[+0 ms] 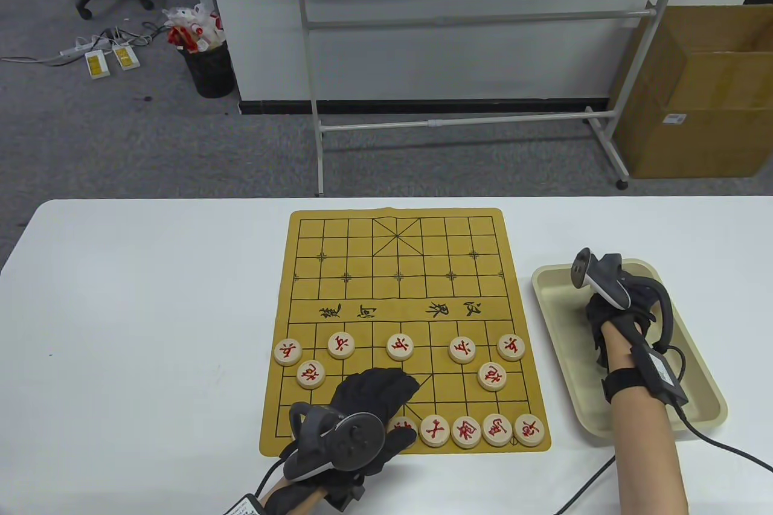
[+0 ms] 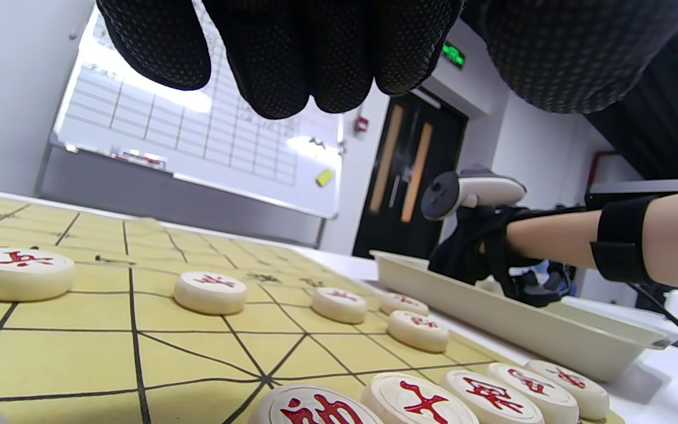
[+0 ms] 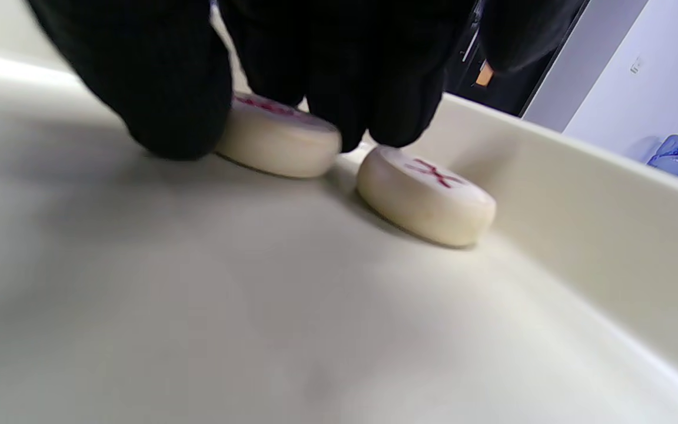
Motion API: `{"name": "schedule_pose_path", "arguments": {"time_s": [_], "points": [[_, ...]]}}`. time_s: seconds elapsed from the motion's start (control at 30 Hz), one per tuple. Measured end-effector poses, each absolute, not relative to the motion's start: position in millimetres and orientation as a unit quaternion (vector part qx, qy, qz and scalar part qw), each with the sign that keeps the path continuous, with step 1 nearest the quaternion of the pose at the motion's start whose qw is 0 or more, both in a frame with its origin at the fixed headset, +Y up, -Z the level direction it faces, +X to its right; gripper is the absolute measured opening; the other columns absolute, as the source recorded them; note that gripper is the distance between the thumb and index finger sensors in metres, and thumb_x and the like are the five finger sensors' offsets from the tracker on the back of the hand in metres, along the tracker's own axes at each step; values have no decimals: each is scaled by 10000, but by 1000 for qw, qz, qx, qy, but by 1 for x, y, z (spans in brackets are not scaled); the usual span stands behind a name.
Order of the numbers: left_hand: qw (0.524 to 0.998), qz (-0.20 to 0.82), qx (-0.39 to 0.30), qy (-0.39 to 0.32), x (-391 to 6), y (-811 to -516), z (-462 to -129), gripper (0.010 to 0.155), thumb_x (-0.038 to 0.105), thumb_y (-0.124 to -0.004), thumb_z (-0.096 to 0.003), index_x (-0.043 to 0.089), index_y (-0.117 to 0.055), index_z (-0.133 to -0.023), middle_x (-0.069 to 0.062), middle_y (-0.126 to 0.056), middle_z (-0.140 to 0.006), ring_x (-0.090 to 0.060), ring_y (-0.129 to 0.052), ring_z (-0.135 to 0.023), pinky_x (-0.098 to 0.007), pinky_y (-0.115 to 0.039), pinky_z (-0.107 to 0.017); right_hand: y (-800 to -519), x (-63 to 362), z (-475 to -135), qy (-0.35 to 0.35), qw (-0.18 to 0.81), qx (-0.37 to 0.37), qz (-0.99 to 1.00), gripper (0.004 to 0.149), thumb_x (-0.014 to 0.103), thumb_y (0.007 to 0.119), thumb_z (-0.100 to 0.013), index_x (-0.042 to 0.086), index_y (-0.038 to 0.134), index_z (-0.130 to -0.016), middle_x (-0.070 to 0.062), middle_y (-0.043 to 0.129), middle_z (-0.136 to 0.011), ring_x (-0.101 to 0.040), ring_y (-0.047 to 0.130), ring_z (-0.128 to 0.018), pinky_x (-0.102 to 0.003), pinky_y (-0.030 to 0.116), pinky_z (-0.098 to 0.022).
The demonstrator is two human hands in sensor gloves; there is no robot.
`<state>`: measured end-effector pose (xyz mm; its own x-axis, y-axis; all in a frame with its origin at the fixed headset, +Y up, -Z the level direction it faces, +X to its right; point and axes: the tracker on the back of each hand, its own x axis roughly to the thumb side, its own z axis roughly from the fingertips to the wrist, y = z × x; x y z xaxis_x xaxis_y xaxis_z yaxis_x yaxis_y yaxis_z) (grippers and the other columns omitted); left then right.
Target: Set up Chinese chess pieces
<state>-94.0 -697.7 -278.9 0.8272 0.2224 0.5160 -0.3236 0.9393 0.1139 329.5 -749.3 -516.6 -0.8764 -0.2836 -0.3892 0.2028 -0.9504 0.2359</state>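
Note:
A yellow board mat [image 1: 398,297] holds red-marked cream pieces: a row of soldiers [image 1: 400,346], two cannons [image 1: 311,374] [image 1: 491,376] and a back row [image 1: 466,431] at its near right. My left hand [image 1: 386,388] hovers palm down over the near middle of the board, partly covering one back-row piece [image 1: 406,427]; its fingers [image 2: 292,65] hold nothing. My right hand [image 1: 610,313] reaches into the beige tray [image 1: 555,297]. In the right wrist view, my right hand [image 3: 265,129] pinches one piece [image 3: 280,147] lying on the tray floor, a second piece [image 3: 427,194] beside it.
The tray's wall [image 3: 580,194] rises just beyond the two pieces. Cables run from both wrists toward the table's near edge [image 1: 718,448]. A whiteboard stand [image 1: 459,122] and a cardboard box [image 1: 700,92] stand behind the table.

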Motion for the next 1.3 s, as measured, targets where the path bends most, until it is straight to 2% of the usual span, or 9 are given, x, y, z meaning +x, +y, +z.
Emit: {"name": "schedule_pose_path", "arguments": {"time_s": [0.17,0.27,0.37,0.43,0.63,0.77,0.93,1.1,1.3], "points": [[952,144,99,-252,-95,-697,-279,758,567,-775,-347,293,-592,-1030,-2,-671,-1095,-263,-740,-1020,-567,-651,-746,-746,324,-514,-86,141,208,-964,709,444,874,-423,173,661,-1042,-121,845,-1006,-364,856,-913,-673,497,-752],[952,144,103,-251,-95,-696,-279,762,567,-774,-348,294,-586,-1033,-3,-666,-1097,-262,-738,-1022,-566,-651,-747,-729,319,-503,-43,141,197,-969,723,455,864,-427,168,648,-1053,-122,843,-1007,-365,869,-907,-686,493,-745],[950,148,108,-254,-95,-694,-277,768,567,-775,-347,294,-578,-1037,-1,-659,-1101,-262,-730,-1027,-566,-648,-750,-699,308,-483,-17,104,177,-979,725,457,857,-437,147,641,-1056,-134,837,-1002,-348,975,-810,-671,605,-711],[948,150,114,-258,-93,-693,-275,761,565,-776,-349,297,-582,-1034,2,-663,-1098,-258,-735,-1024,-565,-650,-749,-679,294,-462,-10,43,139,-989,717,441,861,-441,130,645,-1050,-162,826,-998,-335,1013,-749,-614,708,-678],[933,167,154,-281,-85,-685,-261,699,547,-787,-351,313,-628,-991,28,-731,-1038,-227,-797,-965,-540,-686,-736,-650,223,-373,-46,-96,-59,-993,684,429,880,-438,128,702,-1025,-180,816,-1005,-357,976,-761,-608,687,-690],[922,172,179,-297,-78,-679,-250,679,532,-801,-351,322,-640,-977,37,-765,-996,-212,-828,-919,-500,-732,-709,-651,181,-320,-72,-202,-184,-959,684,456,882,-429,117,737,-1006,-183,856,-971,-337,1006,-705,-596,719,-673],[908,131,210,-336,-65,-674,-230,678,538,-814,-339,364,-641,-971,59,-791,-936,-186,-854,-853,-460,-769,-674,-674,152,-290,-109,-324,-268,-901,707,476,885,-417,94,728,-991,-170,882,-942,-314,1030,-676,-575,742,-660],[904,112,230,-341,-60,-674,-227,537,512,-824,-337,433,-765,-865,89,-830,-873,-157,-885,-793,-431,-797,-651,-685,147,-281,-159,-420,-288,-846,733,473,893,-413,69,706,-996,-183,889,-927,-318,1034,-659,-571,743,-652],[899,114,253,-339,-76,-660,-234,508,508,-863,-293,415,-823,-791,143,-866,-893,-121,-926,-844,-414,-832,-655,-685,149,-275,-114,-449,-283,-840,728,462,824,-455,56,649,-1032,-206,831,-973,-348,990,-721,-595,691,-666]]}}
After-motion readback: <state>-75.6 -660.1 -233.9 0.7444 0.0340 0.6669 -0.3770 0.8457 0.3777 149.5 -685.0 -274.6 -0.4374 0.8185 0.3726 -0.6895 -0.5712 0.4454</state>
